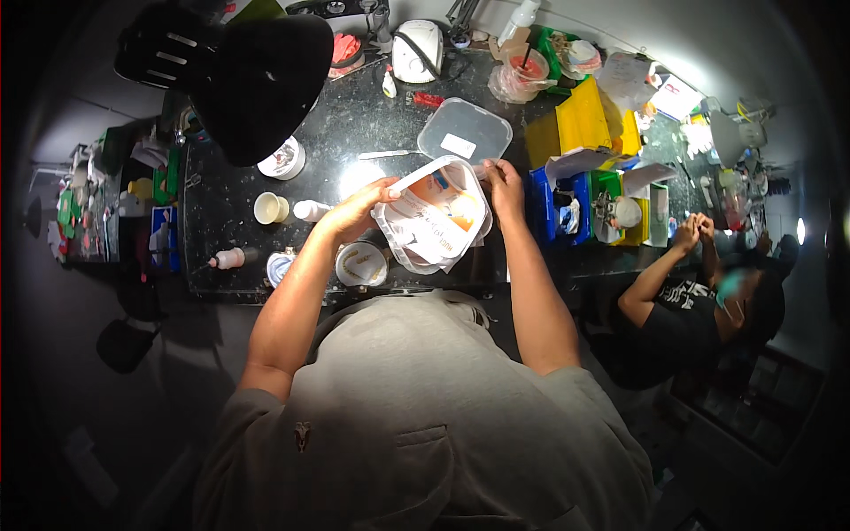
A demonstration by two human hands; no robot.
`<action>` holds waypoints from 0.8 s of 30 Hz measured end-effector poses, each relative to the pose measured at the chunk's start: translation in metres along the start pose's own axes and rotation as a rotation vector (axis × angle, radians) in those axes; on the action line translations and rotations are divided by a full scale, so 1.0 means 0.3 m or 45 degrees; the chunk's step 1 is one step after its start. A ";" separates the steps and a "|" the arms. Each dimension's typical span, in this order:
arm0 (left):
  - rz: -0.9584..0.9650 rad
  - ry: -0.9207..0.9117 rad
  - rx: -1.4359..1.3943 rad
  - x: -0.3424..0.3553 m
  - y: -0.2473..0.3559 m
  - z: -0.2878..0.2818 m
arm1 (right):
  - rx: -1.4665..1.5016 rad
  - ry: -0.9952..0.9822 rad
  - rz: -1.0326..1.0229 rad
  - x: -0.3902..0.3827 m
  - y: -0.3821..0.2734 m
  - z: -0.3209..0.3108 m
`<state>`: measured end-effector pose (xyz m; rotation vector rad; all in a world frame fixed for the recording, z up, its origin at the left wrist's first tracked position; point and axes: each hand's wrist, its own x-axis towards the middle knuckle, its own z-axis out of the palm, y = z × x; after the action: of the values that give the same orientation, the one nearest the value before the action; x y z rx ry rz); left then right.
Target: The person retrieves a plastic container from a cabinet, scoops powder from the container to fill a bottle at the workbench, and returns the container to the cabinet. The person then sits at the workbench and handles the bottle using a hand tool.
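My left hand (372,202) grips the left rim of a translucent square plastic container (416,232), which holds papers and other items I cannot make out clearly. My right hand (503,190) has its fingers closed at the container's right edge. A clear lid (465,128) lies behind it, beside a thin metal tool (381,154). Left of the container are a white bottle (310,211), a cream cup (268,209) and a white tub with small contents (282,161). Pale cast-like objects (361,264) sit near the front edge. A pink-tinted bottle (227,258) lies farther left.
A black lamp head (252,84) hangs over the dark counter's (212,177) back left. Colored bins (560,203) stand at the right. A white device (416,51) and a cup in a bag (518,75) are at the back. A masked co-worker (691,301) works at the right.
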<state>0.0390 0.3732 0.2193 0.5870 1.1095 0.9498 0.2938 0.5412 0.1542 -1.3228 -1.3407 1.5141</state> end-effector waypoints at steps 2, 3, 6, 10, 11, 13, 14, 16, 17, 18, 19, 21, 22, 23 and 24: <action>0.001 0.026 0.009 0.009 0.018 0.022 | -0.022 -0.163 0.055 0.023 0.010 -0.013; 0.005 0.029 0.031 0.017 0.030 0.036 | -0.020 -0.173 0.065 0.027 0.015 -0.028; 0.120 0.188 0.010 0.038 -0.019 0.012 | -0.346 -0.054 -0.210 -0.087 -0.126 -0.031; 0.237 0.374 0.067 0.092 -0.108 -0.072 | -0.632 -0.526 -0.781 -0.283 -0.379 -0.054; 0.235 0.373 0.070 0.091 -0.113 -0.070 | -0.851 -0.720 -0.870 -0.314 -0.394 -0.047; 0.183 0.369 0.139 0.088 -0.115 -0.057 | -0.996 -0.733 -1.042 -0.357 -0.380 0.009; 0.185 0.367 0.137 0.085 -0.114 -0.044 | -1.001 -0.703 -1.059 -0.362 -0.370 0.029; 0.188 0.414 0.187 0.066 -0.110 -0.019 | -1.046 -0.795 -1.025 -0.336 -0.353 0.040; 0.183 0.416 0.185 0.045 -0.082 0.021 | -1.090 -0.880 -0.980 -0.324 -0.344 0.045; 0.210 0.499 0.285 0.025 -0.053 0.063 | -1.090 -0.876 -0.959 -0.312 -0.346 0.045; 0.243 0.592 0.386 0.005 -0.032 0.088 | -1.084 -0.888 -0.966 -0.301 -0.344 0.050; 0.319 0.643 0.387 -0.013 -0.056 0.081 | -1.009 -0.848 -1.042 -0.279 -0.336 0.063; 0.347 0.732 0.413 -0.031 -0.067 0.084 | -0.977 -0.864 -1.068 -0.262 -0.336 0.070; 0.375 0.820 0.439 -0.047 -0.077 0.085 | -0.973 -0.877 -1.072 -0.247 -0.342 0.073; 0.374 0.833 0.434 -0.058 -0.086 0.083 | -0.904 -0.869 -0.977 -0.232 -0.353 0.076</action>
<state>0.0685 0.3466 0.2161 0.7531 1.8285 1.2637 0.2753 0.4920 0.2717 -0.4555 -2.6041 0.9672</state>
